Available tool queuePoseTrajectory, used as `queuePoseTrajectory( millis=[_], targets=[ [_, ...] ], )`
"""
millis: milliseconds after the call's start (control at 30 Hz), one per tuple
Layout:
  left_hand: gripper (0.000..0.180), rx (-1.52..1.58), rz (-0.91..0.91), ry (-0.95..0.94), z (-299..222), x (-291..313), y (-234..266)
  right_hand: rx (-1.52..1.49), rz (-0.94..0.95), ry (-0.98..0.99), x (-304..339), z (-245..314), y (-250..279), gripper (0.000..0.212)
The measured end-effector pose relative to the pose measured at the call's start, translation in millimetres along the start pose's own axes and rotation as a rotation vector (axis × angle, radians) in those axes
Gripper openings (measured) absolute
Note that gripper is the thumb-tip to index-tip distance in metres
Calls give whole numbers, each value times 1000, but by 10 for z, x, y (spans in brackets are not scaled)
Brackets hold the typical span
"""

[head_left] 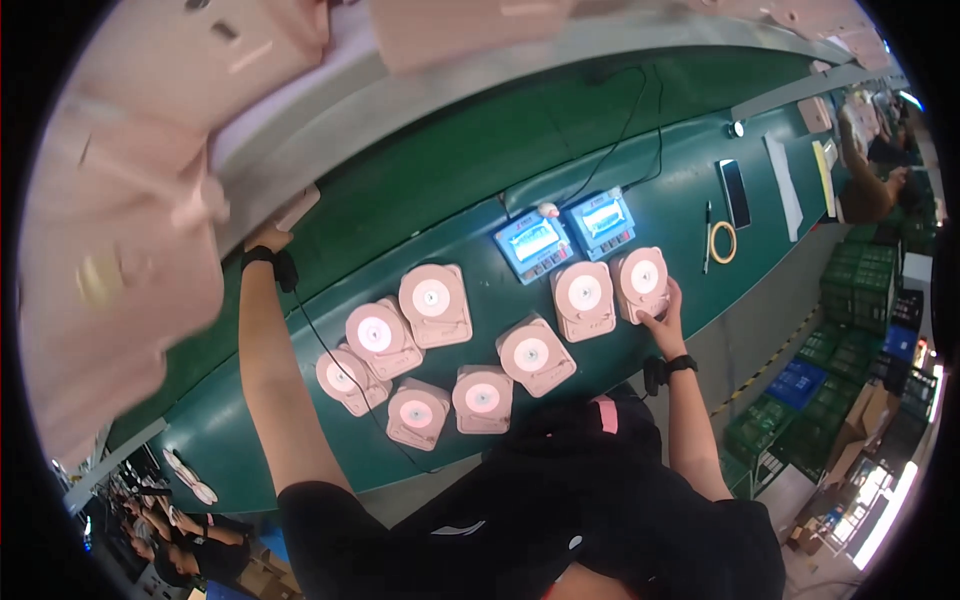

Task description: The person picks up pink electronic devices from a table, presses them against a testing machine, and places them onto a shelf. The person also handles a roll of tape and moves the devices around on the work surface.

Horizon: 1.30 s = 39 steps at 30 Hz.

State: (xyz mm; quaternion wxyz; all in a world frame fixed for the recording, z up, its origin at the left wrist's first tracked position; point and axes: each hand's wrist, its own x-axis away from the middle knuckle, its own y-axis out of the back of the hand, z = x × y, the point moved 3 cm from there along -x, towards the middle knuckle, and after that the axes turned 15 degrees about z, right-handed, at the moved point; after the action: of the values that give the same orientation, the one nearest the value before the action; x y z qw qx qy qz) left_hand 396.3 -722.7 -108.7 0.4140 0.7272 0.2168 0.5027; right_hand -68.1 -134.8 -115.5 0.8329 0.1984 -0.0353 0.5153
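My left hand (268,238) is stretched out to the far left, below the grey shelf rail. Its fingers are closed on a pink part (298,206), mostly hidden by the hand and rail. At the right of the group, my right hand (664,318) grips the lower right side of a pink toy record player (642,284) with a white disc. Close beside that one lies another pink record player (584,298). Several more, such as this pink player (436,304), lie on the green table (480,275) between my arms.
Two blue testers with lit screens (532,244) stand behind the players, with black cables running upward. Farther right are a phone (734,193), a pen (707,238) and a tan ring (722,242). A shelf of pink parts (130,250) overhangs the left and far side.
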Motion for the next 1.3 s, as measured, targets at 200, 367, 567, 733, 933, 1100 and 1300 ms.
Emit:
queuePoseTrajectory(
  millis=[200,367,567,733,933,1100,1300],
  targets=[
    [75,-7,-51,-18,-629,13,118,-127,-24,-113,62,42,61,86],
    [69,466,-8,63,-1198,475,492,-134,13,-88,51,27,6,88],
    [70,-49,-496,157,-309,1068,15,-105,48,-47,58,65,-11,91],
    [94,230,-723,448,317,2512,-555,-87,55,-14,66,-79,-5,88],
    [98,508,-383,1119,575,3945,-1844,-52,44,58,30,-182,28,88],
    [109,436,-336,1005,47,4223,-2584,6,21,93,-18,-274,62,88],
    [79,530,-626,734,-199,4296,-2993,-19,-14,116,-95,-408,68,90]
  ],
)
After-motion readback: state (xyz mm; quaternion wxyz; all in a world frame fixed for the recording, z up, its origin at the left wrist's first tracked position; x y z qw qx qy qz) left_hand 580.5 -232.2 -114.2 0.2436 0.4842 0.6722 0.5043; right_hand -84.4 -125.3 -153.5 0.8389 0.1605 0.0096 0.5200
